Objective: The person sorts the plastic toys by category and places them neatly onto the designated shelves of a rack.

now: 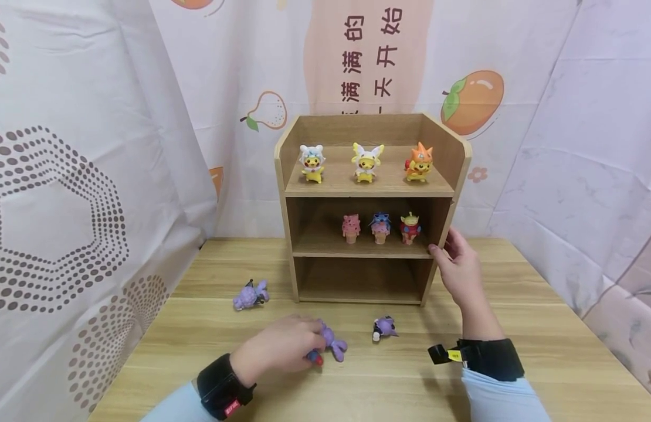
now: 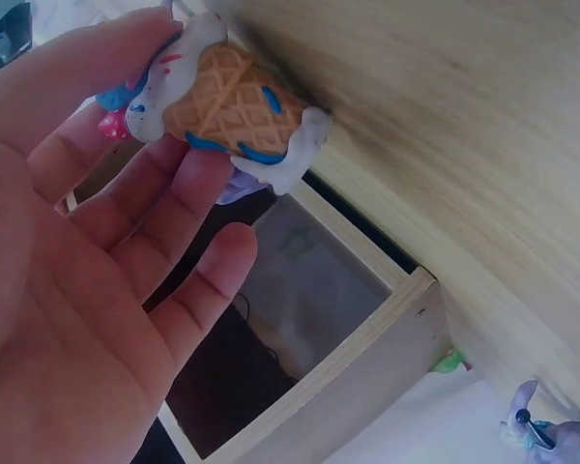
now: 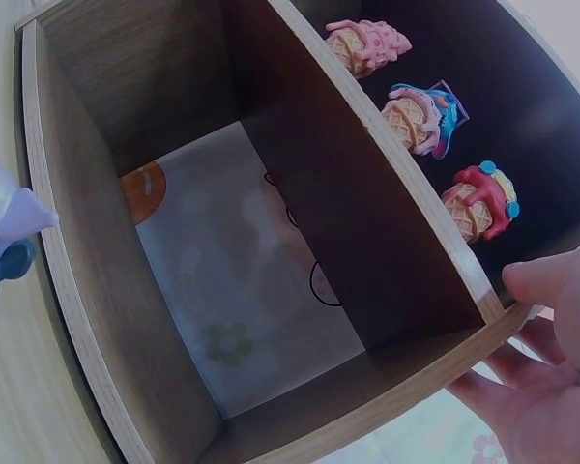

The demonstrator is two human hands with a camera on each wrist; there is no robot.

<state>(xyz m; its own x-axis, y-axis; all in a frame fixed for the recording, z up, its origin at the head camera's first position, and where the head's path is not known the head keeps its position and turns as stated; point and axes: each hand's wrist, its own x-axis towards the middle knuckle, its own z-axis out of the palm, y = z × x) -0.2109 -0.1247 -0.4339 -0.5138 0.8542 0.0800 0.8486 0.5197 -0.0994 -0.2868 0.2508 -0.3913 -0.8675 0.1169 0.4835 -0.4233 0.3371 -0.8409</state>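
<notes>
My left hand [image 1: 283, 344] is low over the table, thumb and fingers pinching an ice-cream-cone figurine [image 2: 237, 97] with a waffle cone and white and blue drips. Only its blue and red end [image 1: 315, 356] shows in the head view, the rest hidden by the hand. A purple figurine [image 1: 334, 341] lies right beside these fingers. My right hand [image 1: 461, 269] grips the right side panel of a wooden shelf unit [image 1: 368, 191], thumb at the front edge by the middle board, fingers behind. Three cone figurines, pink [image 3: 372, 46], blue and pink [image 3: 423, 118], and red [image 3: 483, 201], stand near that thumb.
On the top board stand three yellow figurines, in white [image 1: 312, 164], white-eared [image 1: 366, 163] and orange [image 1: 419, 162] costumes. Purple figurines lie on the table left [image 1: 250, 296] and right [image 1: 385, 328] of the left hand. A printed curtain [image 1: 241, 176] hangs behind.
</notes>
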